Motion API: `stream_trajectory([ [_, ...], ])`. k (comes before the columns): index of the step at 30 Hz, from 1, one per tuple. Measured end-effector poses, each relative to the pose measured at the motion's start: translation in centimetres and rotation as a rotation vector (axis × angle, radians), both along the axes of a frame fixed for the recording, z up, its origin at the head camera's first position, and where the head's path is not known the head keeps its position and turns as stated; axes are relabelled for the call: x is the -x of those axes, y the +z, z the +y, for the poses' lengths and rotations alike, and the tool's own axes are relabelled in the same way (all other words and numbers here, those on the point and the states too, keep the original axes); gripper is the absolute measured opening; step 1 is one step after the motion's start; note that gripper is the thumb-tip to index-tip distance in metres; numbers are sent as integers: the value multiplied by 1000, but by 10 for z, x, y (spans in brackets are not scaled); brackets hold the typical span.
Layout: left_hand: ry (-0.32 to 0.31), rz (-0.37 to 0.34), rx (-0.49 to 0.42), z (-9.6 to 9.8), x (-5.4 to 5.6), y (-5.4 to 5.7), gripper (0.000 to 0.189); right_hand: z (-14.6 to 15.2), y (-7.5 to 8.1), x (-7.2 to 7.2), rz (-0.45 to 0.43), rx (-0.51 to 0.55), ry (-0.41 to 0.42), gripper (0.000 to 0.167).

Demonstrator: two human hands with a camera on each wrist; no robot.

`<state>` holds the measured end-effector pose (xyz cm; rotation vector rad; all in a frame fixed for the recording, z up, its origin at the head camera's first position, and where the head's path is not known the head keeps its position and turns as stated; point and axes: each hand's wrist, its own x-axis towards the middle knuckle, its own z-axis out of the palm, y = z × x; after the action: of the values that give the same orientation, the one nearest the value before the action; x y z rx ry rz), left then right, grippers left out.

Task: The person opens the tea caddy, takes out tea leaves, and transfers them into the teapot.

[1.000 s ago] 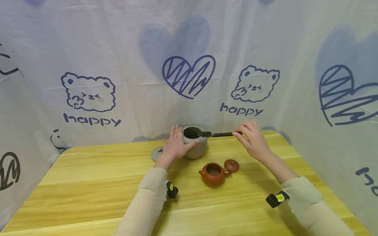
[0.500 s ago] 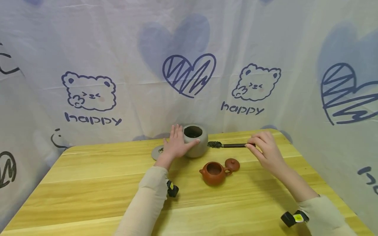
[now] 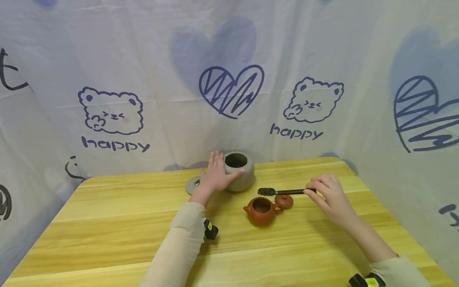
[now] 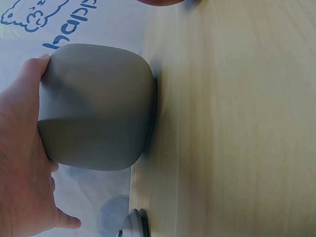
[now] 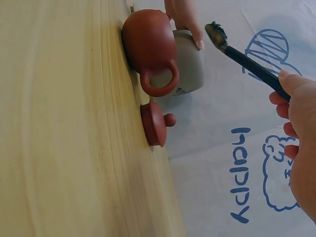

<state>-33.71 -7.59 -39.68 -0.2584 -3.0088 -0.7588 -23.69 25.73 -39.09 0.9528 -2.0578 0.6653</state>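
In the head view my left hand (image 3: 217, 177) rests against the grey jar (image 3: 241, 178), fingers straight along its left side and thumb across its front. The jar stands upright with its mouth uncovered and dark inside. My right hand (image 3: 330, 197) pinches the dark handle of a tea scoop (image 3: 291, 191), whose bowl is heaped with dark tea leaves (image 3: 266, 191). The scoop is level in the air, just behind the reddish-brown teapot (image 3: 261, 215). The teapot has no lid on; its interior looks bare. Its lid (image 3: 284, 201) lies beside the handle, partly below the scoop.
The grey jar lid (image 3: 193, 185) with a metal knob lies left of the jar, partly behind my left hand. Everything stands on a wooden table (image 3: 107, 223). A printed cloth (image 3: 172, 99) hangs right behind the table's far edge.
My right hand has drawn the loaded tea scoop away from the jar's mouth, rightward and down toward the teapot. My left hand has stayed at the jar.
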Motion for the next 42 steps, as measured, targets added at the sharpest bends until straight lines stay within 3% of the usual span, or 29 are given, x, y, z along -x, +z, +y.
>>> stream_trajectory([
  [10,0,8,6,1,1,-2,111,-1,-2,-3,-36,-38,1,29],
  [21,1,-1,-8,1,1,-4,111,-3,-9,-3,-68,-95,-64,7],
  [42,-2,-1,-48,1,-1,1,110,-11,-5,-9,-76,-114,-125,16],
])
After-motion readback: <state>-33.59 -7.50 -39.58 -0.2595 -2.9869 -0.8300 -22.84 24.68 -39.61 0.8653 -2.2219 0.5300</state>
